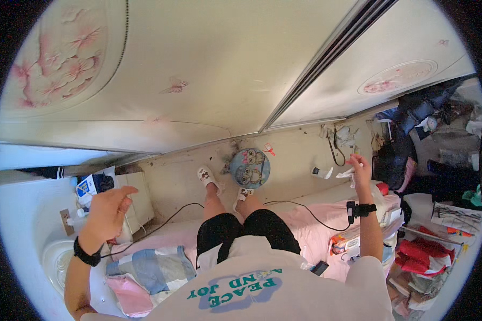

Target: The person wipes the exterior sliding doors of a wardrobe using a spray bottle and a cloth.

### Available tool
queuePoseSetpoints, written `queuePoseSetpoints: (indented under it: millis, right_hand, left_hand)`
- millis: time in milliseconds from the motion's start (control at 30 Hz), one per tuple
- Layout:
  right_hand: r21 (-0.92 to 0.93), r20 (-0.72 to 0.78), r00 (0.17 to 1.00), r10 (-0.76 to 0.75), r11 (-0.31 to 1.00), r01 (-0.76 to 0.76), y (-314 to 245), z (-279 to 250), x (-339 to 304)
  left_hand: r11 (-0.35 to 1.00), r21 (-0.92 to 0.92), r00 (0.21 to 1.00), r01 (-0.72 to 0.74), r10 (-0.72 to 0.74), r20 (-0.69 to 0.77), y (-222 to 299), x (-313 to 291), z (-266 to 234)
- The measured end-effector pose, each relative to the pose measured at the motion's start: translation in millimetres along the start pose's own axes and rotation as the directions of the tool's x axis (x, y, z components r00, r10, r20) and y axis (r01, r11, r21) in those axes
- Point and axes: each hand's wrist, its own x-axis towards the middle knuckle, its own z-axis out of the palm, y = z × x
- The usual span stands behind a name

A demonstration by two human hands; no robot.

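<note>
My right hand (361, 169) is raised at the right, its fingers closed on a crumpled white tissue (346, 174) that sticks out to their left. My left hand (107, 211) hangs in the air at the left with loosely bent, parted fingers, and I see nothing in it. Behind it stands a small cream cabinet (135, 198) with a blue-and-white packet (86, 187) and other items near it. Below my right hand's left side, a white piece with a dark patch (322, 172) appears over the floor. Black bands circle both wrists.
A round blue stool with an owl print (250, 168) stands before my feet. Cream sliding doors (198, 64) rise ahead. I sit on a pink-covered bed (326, 216) with a folded checked cloth (155, 267). Black cables run to both wrists. Bags and clothes (422, 257) crowd the right.
</note>
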Motion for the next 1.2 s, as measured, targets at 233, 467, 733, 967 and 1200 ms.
queuePoseSetpoints:
  millis: [233,467,733,967,1200]
  right_hand:
    - [0.265,0.109,0.943,0.316,0.905,-0.334,-23,46,-11]
    - [0.488,0.546,0.802,0.240,0.687,-0.538,7,104,-4]
    - [0.460,0.559,0.827,0.065,0.806,-0.374,14,161,-42]
    - [0.831,0.391,0.919,-0.057,0.452,-0.326,42,167,-90]
    - [0.955,0.275,0.961,0.026,-0.127,-0.270,96,140,-163]
  left_hand:
    - [0.981,-0.180,0.996,-0.068,0.077,0.046,-6,60,78]
    - [0.919,-0.307,0.966,-0.247,0.258,-0.003,-7,97,187]
    - [0.909,-0.238,0.935,-0.343,0.305,-0.182,8,55,264]
    - [0.641,-0.583,0.843,-0.499,0.203,-0.498,37,-28,299]
    - [0.437,-0.712,0.801,-0.549,0.031,-0.598,40,-90,334]
